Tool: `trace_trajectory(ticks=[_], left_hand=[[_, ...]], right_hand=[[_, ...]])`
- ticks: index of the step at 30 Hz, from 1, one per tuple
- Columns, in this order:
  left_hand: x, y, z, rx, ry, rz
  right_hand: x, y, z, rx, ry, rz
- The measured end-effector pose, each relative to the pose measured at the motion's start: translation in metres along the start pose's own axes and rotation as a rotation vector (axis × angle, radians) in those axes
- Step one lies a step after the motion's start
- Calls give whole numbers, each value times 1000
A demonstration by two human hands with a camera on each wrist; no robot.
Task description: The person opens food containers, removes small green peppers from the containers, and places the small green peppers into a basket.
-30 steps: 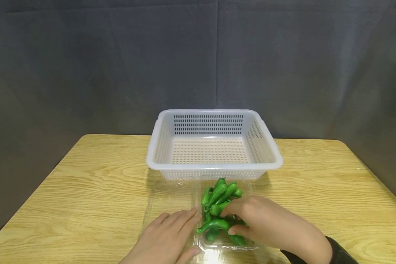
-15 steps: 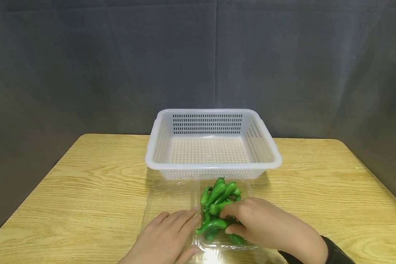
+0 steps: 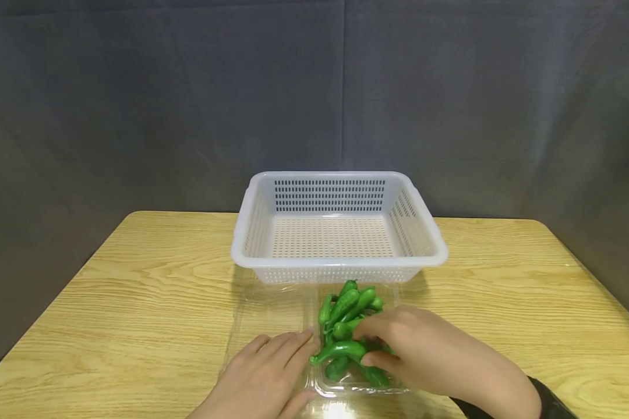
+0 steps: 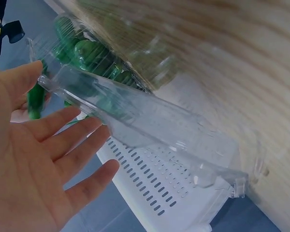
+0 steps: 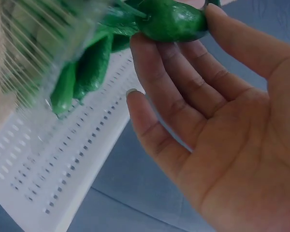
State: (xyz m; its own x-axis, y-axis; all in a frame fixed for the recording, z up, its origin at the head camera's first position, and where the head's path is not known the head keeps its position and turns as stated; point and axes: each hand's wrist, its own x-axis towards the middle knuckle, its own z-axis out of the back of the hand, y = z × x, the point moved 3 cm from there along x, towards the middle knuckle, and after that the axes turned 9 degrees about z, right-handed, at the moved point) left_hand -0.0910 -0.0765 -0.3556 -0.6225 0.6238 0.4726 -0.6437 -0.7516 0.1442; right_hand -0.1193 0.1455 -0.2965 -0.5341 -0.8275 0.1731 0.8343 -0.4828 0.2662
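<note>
A transparent hinged plastic box (image 3: 364, 389) lies unfolded, its right half heaped with several green peppers (image 3: 343, 305). My right hand (image 3: 416, 346) pinches a curved green pepper (image 3: 340, 350) at its right end, thumb on the near side. In the right wrist view this pepper (image 5: 171, 21) sits between the thumb tip and the fingertips. Over the box's left half (image 3: 272, 308) my left hand (image 3: 264, 372) rests with fingers extended, fingertips right at the hinge fold. The left wrist view shows the left thumb (image 4: 26, 79) at the edge of the plastic.
A white perforated basket (image 3: 340, 263) stands just behind the box, with nothing in it. Both are on a wood-grain table (image 3: 136, 302). A dark grey cloth (image 3: 188, 105) hangs behind the table.
The curved pepper has risen slightly in the right hand's pinch, showing more of the peppers below it. The left hand and the box have stayed put.
</note>
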Motion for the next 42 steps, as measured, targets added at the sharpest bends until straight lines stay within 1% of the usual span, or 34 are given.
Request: trace_trajectory(ticks=[2, 4, 9, 12, 17, 20, 27, 29, 34, 42], left_hand=[[0, 0, 0, 4, 10, -1], [0, 0, 0, 10, 17, -1], [0, 0, 1, -9, 23, 4], [0, 0, 1, -29, 19, 11], [2, 1, 2, -34, 9, 10], [3, 1, 3, -37, 14, 11], [2, 1, 3, -26, 36, 15], [2, 0, 3, -23, 36, 14], [1, -2, 2, -27, 45, 15], [1, -3, 2, -14, 57, 19]], right_hand=[[-1, 1, 4, -1, -10, -3], [-3, 2, 8, -17, -38, 7], [-3, 7, 18, -99, -160, 85], [-2, 8, 20, -126, -201, 108], [0, 8, 22, -117, -226, 116], [0, 6, 25, -117, -262, 123], [4, -6, 27, -70, -348, 141], [6, -9, 27, -79, -363, 138], [9, -13, 28, -115, -366, 103], [17, -18, 29, -155, -394, 110]])
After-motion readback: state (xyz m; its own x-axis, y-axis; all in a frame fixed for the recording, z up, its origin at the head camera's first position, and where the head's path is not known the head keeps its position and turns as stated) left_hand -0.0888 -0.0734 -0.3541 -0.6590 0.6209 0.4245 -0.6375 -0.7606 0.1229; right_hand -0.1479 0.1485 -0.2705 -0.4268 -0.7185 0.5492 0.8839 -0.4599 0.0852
